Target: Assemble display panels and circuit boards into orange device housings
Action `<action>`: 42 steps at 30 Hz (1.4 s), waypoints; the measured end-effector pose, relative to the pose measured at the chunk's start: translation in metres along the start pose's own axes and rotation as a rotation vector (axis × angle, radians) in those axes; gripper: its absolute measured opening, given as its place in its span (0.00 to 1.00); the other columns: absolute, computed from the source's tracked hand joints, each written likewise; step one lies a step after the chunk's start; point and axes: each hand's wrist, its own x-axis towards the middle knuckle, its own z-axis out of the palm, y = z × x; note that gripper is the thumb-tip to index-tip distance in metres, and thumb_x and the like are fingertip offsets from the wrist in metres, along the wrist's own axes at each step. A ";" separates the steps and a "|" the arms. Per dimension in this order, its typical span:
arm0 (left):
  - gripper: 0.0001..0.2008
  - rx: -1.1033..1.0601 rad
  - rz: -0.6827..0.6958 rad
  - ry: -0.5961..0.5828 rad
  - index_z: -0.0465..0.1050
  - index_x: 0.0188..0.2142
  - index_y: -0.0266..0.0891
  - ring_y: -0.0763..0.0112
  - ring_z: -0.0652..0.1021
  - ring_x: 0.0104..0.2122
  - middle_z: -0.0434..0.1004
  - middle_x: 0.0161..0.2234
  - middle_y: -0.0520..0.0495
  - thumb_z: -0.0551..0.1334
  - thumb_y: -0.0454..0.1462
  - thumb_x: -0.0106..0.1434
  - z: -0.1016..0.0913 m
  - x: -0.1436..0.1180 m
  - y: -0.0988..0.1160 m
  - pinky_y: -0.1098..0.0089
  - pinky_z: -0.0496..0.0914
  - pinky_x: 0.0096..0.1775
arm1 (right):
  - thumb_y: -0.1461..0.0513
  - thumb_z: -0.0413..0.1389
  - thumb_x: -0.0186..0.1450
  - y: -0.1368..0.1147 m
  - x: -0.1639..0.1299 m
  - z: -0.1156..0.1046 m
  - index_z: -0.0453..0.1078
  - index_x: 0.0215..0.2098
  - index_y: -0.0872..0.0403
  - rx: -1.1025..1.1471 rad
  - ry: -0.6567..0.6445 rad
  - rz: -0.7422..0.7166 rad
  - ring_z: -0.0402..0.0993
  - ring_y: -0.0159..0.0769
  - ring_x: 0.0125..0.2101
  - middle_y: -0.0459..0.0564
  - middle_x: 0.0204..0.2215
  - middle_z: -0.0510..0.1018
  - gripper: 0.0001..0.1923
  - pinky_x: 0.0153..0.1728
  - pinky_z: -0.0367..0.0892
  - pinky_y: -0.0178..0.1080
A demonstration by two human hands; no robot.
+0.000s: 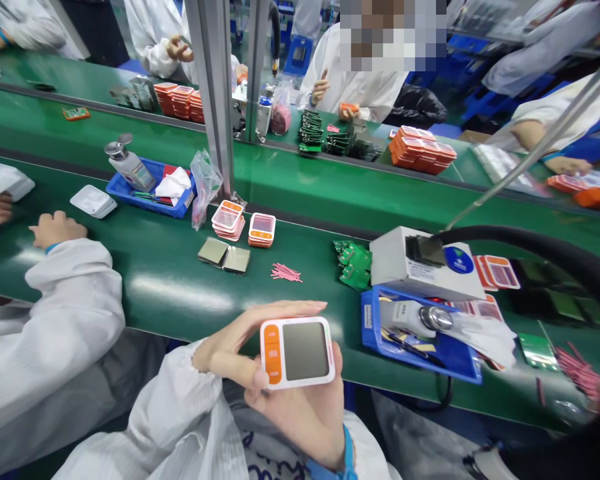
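Observation:
A small white device (pixel 305 352) with a blank grey screen and a strip of orange buttons is held face up before me. My left hand (pixel 235 343) has its thumb at the device's lower left corner and its fingers stretched along the far edge. From below, my right hand (pixel 313 417), with a blue wristband, cups the device; some of its fingers are hidden underneath. Beyond them on the green bench lie pink strips (pixel 287 272), two stacks of grey screen panels (pixel 224 256), and stacked white-and-orange casings (pixel 229 219) beside another casing stack (pixel 262 229).
On the right stand a blue tray (pixel 370 327) with a dispenser bottle, a white box (pixel 395 260) and green circuit boards (pixel 355 265). A black hose (pixel 545 233) arches there. A co-worker's hand (pixel 60 230) rests at left, near another blue tray (pixel 153 203). A metal post (pixel 215 87) rises behind.

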 end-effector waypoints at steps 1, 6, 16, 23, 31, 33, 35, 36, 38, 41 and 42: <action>0.30 0.112 0.033 -0.029 0.75 0.49 0.38 0.43 0.67 0.56 0.72 0.53 0.39 0.68 0.44 0.45 -0.002 0.000 0.006 0.52 0.57 0.58 | 0.40 0.59 0.50 0.000 0.000 0.000 0.70 0.43 0.42 0.009 0.003 -0.010 0.71 0.40 0.44 0.44 0.45 0.77 0.27 0.43 0.65 0.44; 0.18 0.755 0.142 0.061 0.78 0.44 0.43 0.50 0.70 0.54 0.75 0.51 0.43 0.67 0.38 0.52 -0.007 0.001 0.021 0.53 0.60 0.56 | 0.37 0.56 0.52 0.001 0.002 -0.003 0.69 0.43 0.44 -0.013 0.105 -0.040 0.71 0.38 0.38 0.44 0.44 0.76 0.28 0.42 0.64 0.45; 0.08 0.842 0.079 0.179 0.79 0.24 0.42 0.68 0.78 0.32 0.82 0.29 0.52 0.63 0.33 0.57 0.003 0.008 0.024 0.59 0.59 0.55 | 0.36 0.53 0.52 0.002 0.003 -0.004 0.67 0.46 0.45 -0.108 0.064 0.012 0.70 0.43 0.47 0.47 0.45 0.76 0.32 0.44 0.63 0.45; 0.23 0.822 0.091 0.229 0.77 0.22 0.39 0.69 0.77 0.32 0.81 0.27 0.50 0.51 0.43 0.68 -0.004 0.007 0.018 0.61 0.59 0.55 | 0.37 0.54 0.53 0.003 0.006 -0.006 0.68 0.46 0.46 -0.081 0.046 -0.004 0.72 0.43 0.45 0.48 0.46 0.75 0.31 0.43 0.64 0.44; 0.27 0.839 0.160 0.164 0.78 0.29 0.39 0.66 0.77 0.35 0.81 0.32 0.47 0.47 0.51 0.67 -0.011 0.008 0.017 0.63 0.65 0.48 | 0.43 0.61 0.53 -0.002 0.011 0.002 0.72 0.43 0.47 0.121 0.039 0.004 0.74 0.40 0.43 0.45 0.43 0.79 0.25 0.41 0.65 0.39; 0.27 0.844 0.168 0.169 0.78 0.29 0.40 0.65 0.78 0.35 0.81 0.32 0.47 0.47 0.52 0.67 -0.012 0.008 0.016 0.62 0.67 0.45 | 0.44 0.61 0.54 -0.003 0.012 0.004 0.73 0.43 0.48 0.151 0.050 0.008 0.74 0.39 0.43 0.45 0.41 0.79 0.24 0.41 0.65 0.38; 0.27 0.842 0.167 0.169 0.78 0.30 0.41 0.65 0.78 0.35 0.81 0.32 0.47 0.46 0.52 0.67 -0.013 0.008 0.015 0.62 0.68 0.45 | 0.44 0.61 0.54 -0.003 0.013 0.003 0.73 0.43 0.49 0.166 0.041 0.010 0.74 0.38 0.42 0.45 0.40 0.80 0.25 0.41 0.65 0.37; 0.28 0.826 0.167 0.175 0.78 0.31 0.41 0.65 0.78 0.36 0.81 0.33 0.47 0.45 0.51 0.68 -0.014 0.009 0.014 0.62 0.68 0.44 | 0.43 0.61 0.54 -0.003 0.014 0.002 0.73 0.43 0.48 0.168 0.043 0.011 0.74 0.38 0.42 0.45 0.40 0.80 0.25 0.40 0.65 0.37; 0.29 0.757 0.168 0.200 0.78 0.30 0.41 0.65 0.78 0.37 0.81 0.33 0.47 0.43 0.50 0.68 -0.017 0.014 0.010 0.63 0.69 0.44 | 0.43 0.62 0.52 -0.005 0.014 -0.002 0.73 0.43 0.46 0.155 0.067 0.009 0.74 0.39 0.41 0.45 0.40 0.80 0.25 0.39 0.65 0.38; 0.30 0.649 0.284 0.356 0.76 0.28 0.39 0.66 0.79 0.37 0.81 0.32 0.46 0.39 0.45 0.70 -0.027 0.037 -0.007 0.64 0.70 0.43 | 0.39 0.59 0.52 -0.020 0.014 -0.004 0.73 0.42 0.43 0.069 0.161 -0.059 0.73 0.43 0.42 0.44 0.42 0.79 0.26 0.39 0.65 0.42; 0.29 0.662 0.369 0.435 0.75 0.28 0.38 0.67 0.79 0.36 0.81 0.31 0.46 0.39 0.42 0.70 -0.033 0.048 -0.017 0.64 0.71 0.42 | 0.38 0.58 0.53 -0.029 0.013 -0.004 0.73 0.42 0.42 0.020 0.204 -0.125 0.73 0.43 0.43 0.44 0.43 0.79 0.26 0.39 0.65 0.43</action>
